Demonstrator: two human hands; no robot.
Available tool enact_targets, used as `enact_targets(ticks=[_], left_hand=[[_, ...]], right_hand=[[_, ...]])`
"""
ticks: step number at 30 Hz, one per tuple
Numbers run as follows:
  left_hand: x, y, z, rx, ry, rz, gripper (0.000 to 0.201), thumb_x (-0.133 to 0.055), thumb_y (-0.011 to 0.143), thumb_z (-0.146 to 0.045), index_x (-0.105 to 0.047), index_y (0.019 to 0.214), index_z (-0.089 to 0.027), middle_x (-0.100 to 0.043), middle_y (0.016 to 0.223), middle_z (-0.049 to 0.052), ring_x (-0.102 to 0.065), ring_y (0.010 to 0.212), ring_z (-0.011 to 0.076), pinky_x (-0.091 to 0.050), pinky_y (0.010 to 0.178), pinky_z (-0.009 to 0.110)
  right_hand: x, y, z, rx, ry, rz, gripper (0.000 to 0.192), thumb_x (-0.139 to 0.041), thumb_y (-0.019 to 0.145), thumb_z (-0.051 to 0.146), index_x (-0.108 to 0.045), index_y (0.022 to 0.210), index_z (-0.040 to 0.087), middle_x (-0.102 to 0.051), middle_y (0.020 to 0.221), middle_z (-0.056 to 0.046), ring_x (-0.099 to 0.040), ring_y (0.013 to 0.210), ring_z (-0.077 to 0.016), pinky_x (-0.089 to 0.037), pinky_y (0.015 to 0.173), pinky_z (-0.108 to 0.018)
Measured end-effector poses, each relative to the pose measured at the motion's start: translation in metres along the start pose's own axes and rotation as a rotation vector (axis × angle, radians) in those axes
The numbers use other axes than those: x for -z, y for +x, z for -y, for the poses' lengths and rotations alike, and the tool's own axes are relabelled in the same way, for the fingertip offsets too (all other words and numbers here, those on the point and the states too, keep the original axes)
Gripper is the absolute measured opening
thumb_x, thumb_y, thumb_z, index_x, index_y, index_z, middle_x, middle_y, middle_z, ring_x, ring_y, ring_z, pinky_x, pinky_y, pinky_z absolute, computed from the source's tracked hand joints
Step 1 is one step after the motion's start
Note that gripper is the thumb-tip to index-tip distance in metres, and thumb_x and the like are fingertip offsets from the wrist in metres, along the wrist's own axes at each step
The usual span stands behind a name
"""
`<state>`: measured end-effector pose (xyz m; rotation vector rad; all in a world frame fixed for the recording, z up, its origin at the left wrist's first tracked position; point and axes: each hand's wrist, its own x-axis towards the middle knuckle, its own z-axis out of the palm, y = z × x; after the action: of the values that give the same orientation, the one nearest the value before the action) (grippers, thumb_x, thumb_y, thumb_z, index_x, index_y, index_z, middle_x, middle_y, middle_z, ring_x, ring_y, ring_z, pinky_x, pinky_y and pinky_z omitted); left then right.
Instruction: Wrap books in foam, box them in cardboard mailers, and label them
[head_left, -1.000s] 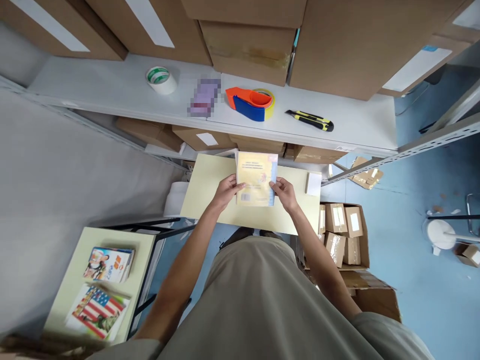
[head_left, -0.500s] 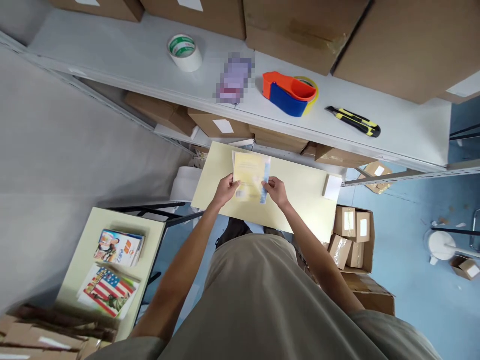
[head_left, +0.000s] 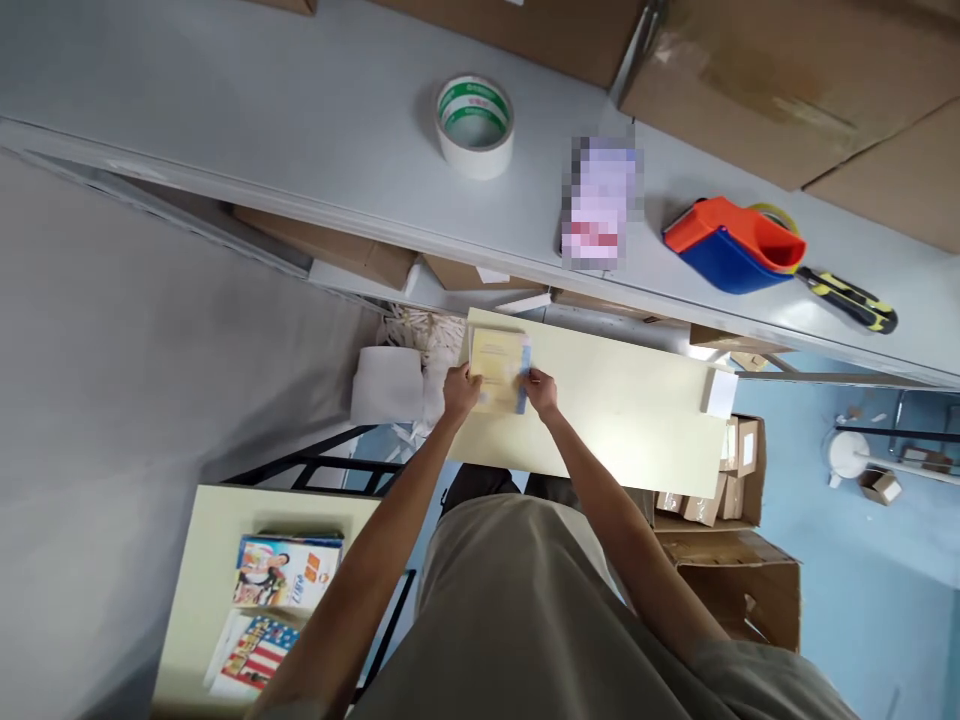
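Observation:
A thin yellow book (head_left: 498, 365) with a blue strip down its right side is held up over the cream table (head_left: 615, 400). My left hand (head_left: 460, 392) grips its left edge, thumb on the front cover. At the opposite edge, my right hand (head_left: 541, 390) pinches the blue strip. White page edges show behind the cover on the left. The fingers behind the book are hidden.
On the grey shelf (head_left: 300, 130) lie a tape roll (head_left: 476, 130), a blurred phone (head_left: 600, 200), a tape dispenser (head_left: 731, 245) and a utility knife (head_left: 851, 298). A white box (head_left: 720, 392) sits at the table's right end. Magazines (head_left: 289, 572) lie lower left; cartons (head_left: 739, 590) stand right.
The camera view has turned, so the shelf items now appear farther right and lower. Both hands still hold the book, which sits nearer the table's left end.

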<state>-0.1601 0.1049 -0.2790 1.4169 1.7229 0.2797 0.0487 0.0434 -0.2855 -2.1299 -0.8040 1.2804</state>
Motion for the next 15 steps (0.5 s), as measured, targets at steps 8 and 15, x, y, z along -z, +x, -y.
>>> enact_targets(ticks=[8, 15], left_hand=[[0.005, 0.009, -0.009, -0.002, -0.195, 0.03, 0.032, -0.07, 0.084, -0.021, -0.081, 0.114, -0.018, -0.076, 0.1, 0.014, -0.068, 0.114, 0.0356, -0.054, 0.111, 0.047], [0.019, -0.06, -0.008, 0.056, -0.469, -0.091, 0.044, -0.063, 0.085, -0.016, -0.079, 0.126, -0.017, -0.082, 0.123, 0.015, -0.077, 0.109, 0.0303, -0.06, 0.109, 0.048]], right_hand=[[-0.002, -0.006, 0.019, -0.049, -0.061, -0.108, 0.02, -0.07, 0.09, 0.035, -0.081, 0.104, 0.024, -0.086, 0.107, -0.007, -0.082, 0.097, -0.024, -0.064, 0.097, -0.037], [0.02, -0.041, 0.031, 0.086, -0.059, -0.125, 0.042, -0.067, 0.096, 0.042, -0.077, 0.128, 0.016, -0.08, 0.14, -0.022, -0.082, 0.113, -0.0282, -0.064, 0.108, -0.046]])
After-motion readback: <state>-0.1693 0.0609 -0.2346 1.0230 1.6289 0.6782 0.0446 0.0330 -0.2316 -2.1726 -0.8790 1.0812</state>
